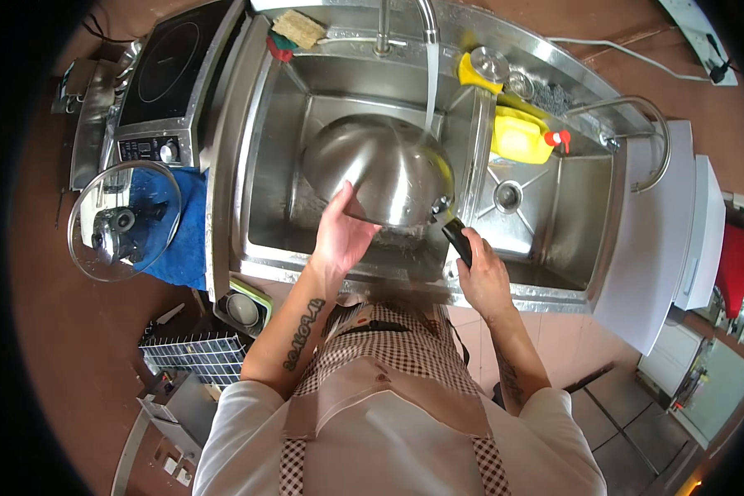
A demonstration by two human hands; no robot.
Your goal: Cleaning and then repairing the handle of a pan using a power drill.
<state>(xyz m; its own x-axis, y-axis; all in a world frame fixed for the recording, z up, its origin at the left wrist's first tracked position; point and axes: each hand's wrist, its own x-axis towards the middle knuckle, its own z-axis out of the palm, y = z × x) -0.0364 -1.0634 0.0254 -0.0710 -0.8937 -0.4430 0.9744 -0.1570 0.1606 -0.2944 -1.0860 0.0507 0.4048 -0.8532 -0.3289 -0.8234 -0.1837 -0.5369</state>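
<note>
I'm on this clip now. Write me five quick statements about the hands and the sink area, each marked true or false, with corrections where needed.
1. The right hand grips a black handle. True.
2. The left hand is down in the right basin. False: it touches the metal pan, over the left basin.
3. Water is running from the faucet. True.
4. The yellow bottle has a blue cap. False: the cap is red.
5. A round glass lid overlaps a blue cloth in the picture, left of both basins. True.
</note>
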